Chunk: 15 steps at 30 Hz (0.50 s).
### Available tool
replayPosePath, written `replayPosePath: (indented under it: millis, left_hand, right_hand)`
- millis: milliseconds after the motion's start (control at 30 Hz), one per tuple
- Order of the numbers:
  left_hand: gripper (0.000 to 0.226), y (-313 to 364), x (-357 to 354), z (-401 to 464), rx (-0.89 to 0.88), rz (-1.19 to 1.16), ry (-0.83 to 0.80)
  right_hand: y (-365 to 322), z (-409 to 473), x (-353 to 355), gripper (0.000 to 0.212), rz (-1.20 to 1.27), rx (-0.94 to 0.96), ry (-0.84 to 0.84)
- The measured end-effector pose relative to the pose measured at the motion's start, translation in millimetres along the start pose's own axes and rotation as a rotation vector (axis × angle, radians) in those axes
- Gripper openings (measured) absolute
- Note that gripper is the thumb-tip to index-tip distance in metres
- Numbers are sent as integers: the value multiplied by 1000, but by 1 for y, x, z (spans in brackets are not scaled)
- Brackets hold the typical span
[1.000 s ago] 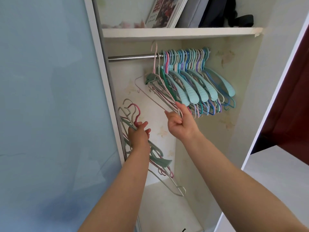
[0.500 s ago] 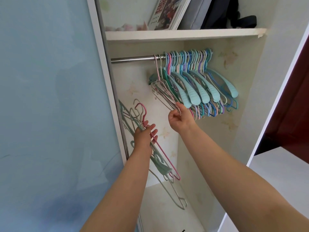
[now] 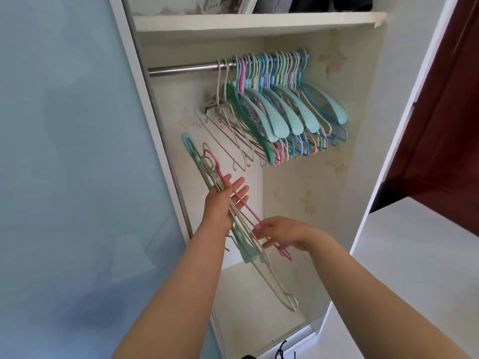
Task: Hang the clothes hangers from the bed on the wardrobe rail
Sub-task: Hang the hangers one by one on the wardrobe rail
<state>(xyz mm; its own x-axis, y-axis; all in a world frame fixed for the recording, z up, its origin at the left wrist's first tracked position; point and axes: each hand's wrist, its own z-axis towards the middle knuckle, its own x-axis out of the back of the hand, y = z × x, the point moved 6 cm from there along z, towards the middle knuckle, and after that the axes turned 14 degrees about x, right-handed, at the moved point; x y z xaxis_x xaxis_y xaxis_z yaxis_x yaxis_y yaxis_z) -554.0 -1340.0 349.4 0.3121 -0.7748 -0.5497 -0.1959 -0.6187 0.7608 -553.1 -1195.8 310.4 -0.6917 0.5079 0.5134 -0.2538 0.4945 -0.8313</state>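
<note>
A steel wardrobe rail (image 3: 181, 69) carries several hangers (image 3: 285, 112), teal, blue, pink and cream, packed toward its right end. My left hand (image 3: 220, 203) is raised below the rail's bare left part. Its fingers are spread straight, and a bundle of hangers (image 3: 245, 247) lies slanted against its palm, hooks pointing up and left. One of the bundle is a thin pink hanger (image 3: 242, 202) that runs between my fingers. My right hand (image 3: 283, 233) is lower, just right of the bundle, and pinches the pink hanger's lower end.
A white shelf (image 3: 259, 22) with books and bags sits right above the rail. The pale blue sliding door (image 3: 77, 151) closes off the left. The wardrobe's white side panel (image 3: 394, 125), a white surface (image 3: 427, 242) and a dark red door (image 3: 453, 99) are on the right.
My right hand let go of the hangers on the rail and dropped to the bundle, taking hold of the pink hanger. My left fingers opened out straight.
</note>
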Motion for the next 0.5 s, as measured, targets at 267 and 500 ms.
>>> replayPosePath:
  millis: [267, 500]
  left_hand:
    - [20, -4, 9, -6, -14, -5, 70]
    - [11, 3, 15, -5, 5, 14, 236]
  right_hand:
    - [24, -30, 12, 30, -137, 176, 235]
    - [16, -65, 47, 29, -231, 329, 732]
